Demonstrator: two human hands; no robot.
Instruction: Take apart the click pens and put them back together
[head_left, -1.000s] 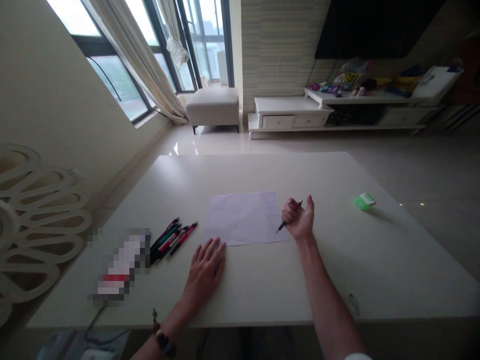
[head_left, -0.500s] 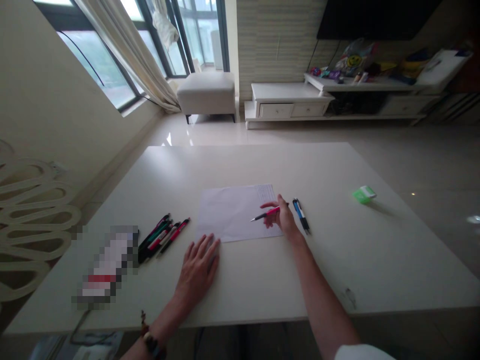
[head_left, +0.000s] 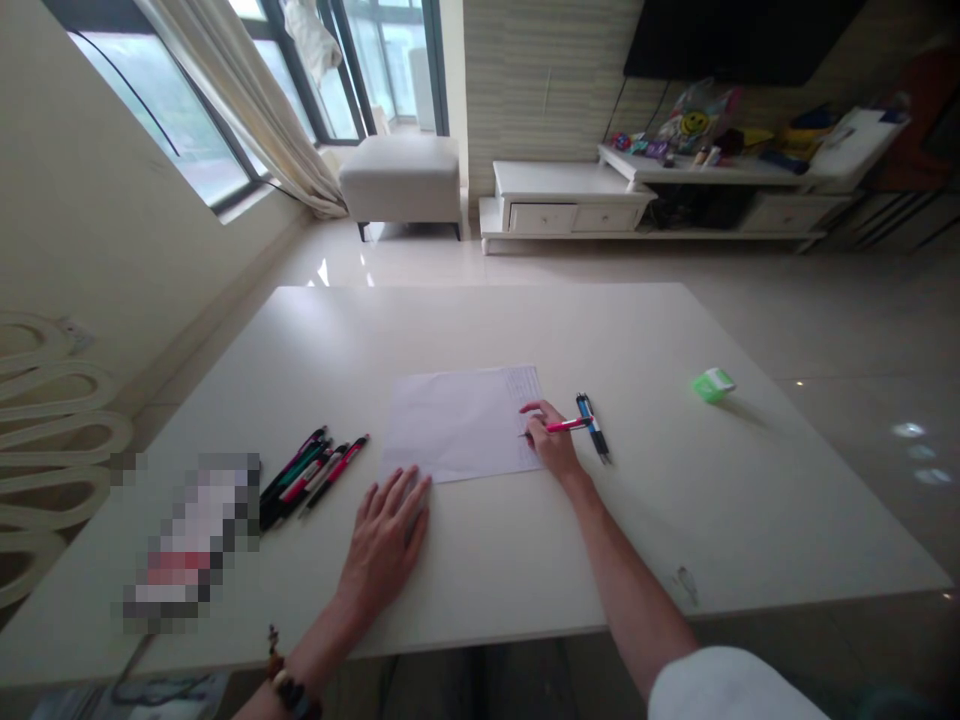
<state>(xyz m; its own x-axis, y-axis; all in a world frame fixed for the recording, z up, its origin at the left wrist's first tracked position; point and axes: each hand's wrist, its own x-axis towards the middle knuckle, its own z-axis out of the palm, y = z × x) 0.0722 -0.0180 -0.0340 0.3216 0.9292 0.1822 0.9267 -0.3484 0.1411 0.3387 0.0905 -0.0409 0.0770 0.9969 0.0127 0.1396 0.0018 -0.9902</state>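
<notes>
My right hand (head_left: 551,440) is closed around a pink-and-black pen (head_left: 568,425), its tip down at the right part of a white sheet of paper (head_left: 450,415). Rows of small handwriting run along the paper's right edge. My left hand (head_left: 391,530) lies flat with fingers stretched, its fingertips on the paper's lower left corner. Just right of my right hand, blue and black pens (head_left: 592,428) lie close together on the white table (head_left: 480,320). Several pens (head_left: 311,475) in pink, green and black lie in a bunch left of the paper.
A blurred-out device (head_left: 191,540) with a cable lies at the table's left. Toward the right edge stands a small green-and-white box (head_left: 712,385). A clear small object (head_left: 684,583) lies near the front edge. Beyond the table are a stool (head_left: 401,180) and a low cabinet (head_left: 566,190).
My right hand has turned the pen over from pointing left above the paper to tip down at its right part. My left hand stays on the paper's corner. The view has shifted slightly.
</notes>
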